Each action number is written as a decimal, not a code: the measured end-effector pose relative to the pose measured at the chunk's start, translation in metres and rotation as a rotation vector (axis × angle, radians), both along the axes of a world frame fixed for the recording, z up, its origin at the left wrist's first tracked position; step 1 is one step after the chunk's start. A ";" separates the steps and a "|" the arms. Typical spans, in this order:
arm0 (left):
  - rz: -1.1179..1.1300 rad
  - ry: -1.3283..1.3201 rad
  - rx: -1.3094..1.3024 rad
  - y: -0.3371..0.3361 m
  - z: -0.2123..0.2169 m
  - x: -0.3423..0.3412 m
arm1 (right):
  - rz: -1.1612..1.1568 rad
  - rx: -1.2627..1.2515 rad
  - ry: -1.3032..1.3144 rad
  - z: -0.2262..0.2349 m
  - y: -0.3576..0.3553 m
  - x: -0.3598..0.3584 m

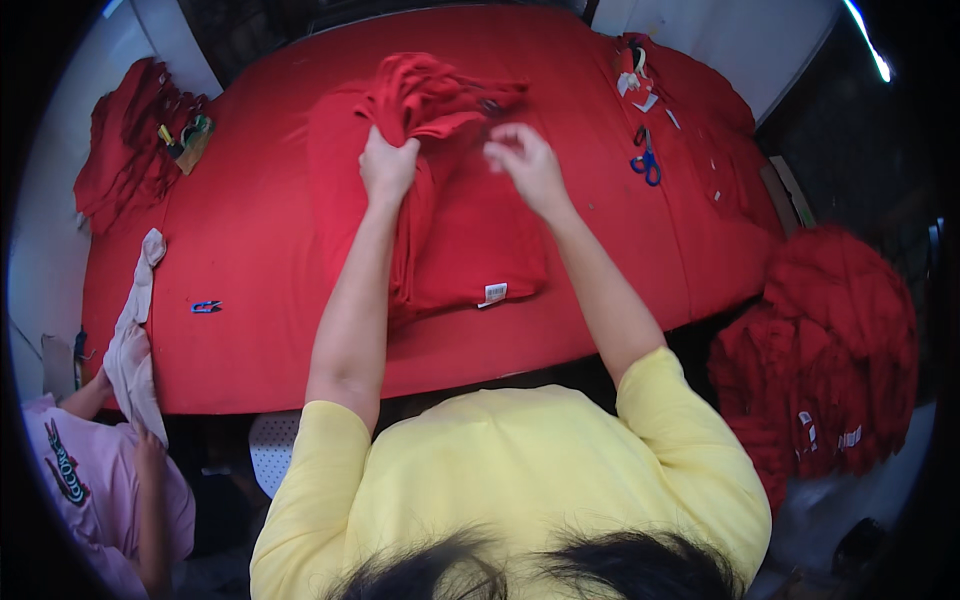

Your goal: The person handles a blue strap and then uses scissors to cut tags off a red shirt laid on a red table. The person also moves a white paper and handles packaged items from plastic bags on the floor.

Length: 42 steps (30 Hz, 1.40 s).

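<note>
A white barcode label (493, 294) sits on red cloth (475, 250), lettering (66, 465) on a pink shirt (110, 510).

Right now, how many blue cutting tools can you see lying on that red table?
2: blue-handled scissors toward the right, and small blue snips toward the left. Others may be hidden under the red garments.

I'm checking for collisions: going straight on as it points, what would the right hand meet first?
The right hand would likely meet the bunched red fabric in the left hand; depth is unclear.
</note>
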<state>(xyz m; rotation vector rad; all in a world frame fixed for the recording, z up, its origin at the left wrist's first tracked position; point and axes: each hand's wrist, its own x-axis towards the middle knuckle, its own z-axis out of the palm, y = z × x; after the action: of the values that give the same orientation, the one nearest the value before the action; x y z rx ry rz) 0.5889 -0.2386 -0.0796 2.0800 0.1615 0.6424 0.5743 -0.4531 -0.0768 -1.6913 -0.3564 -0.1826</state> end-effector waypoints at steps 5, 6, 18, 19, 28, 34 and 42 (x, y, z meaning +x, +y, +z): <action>-0.315 0.047 0.200 -0.031 0.065 -0.028 | 0.608 0.548 0.683 -0.062 0.048 -0.074; -0.550 0.265 0.390 -0.047 0.086 -0.052 | 0.649 0.740 0.706 -0.074 0.054 -0.079; -0.864 0.594 0.191 0.002 -0.065 -0.234 | 0.364 1.070 0.827 -0.076 0.095 -0.099; -0.792 0.605 0.067 0.000 -0.074 -0.236 | 0.346 1.069 0.845 -0.076 0.096 -0.102; -0.483 0.529 -0.221 -0.003 -0.111 -0.242 | 0.336 1.019 0.869 -0.079 0.104 -0.114; -0.562 0.356 -0.543 -0.029 -0.094 -0.225 | 0.421 1.043 0.836 -0.049 0.127 -0.063; -0.219 0.070 -1.146 0.020 -0.037 -0.153 | 0.510 1.146 0.522 0.123 0.122 -0.017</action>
<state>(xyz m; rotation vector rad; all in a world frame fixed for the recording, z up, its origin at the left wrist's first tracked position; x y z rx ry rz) 0.4360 -0.2182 -0.1163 0.9861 0.2592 0.2232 0.5576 -0.3311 0.0458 -0.4441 -0.2003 0.3785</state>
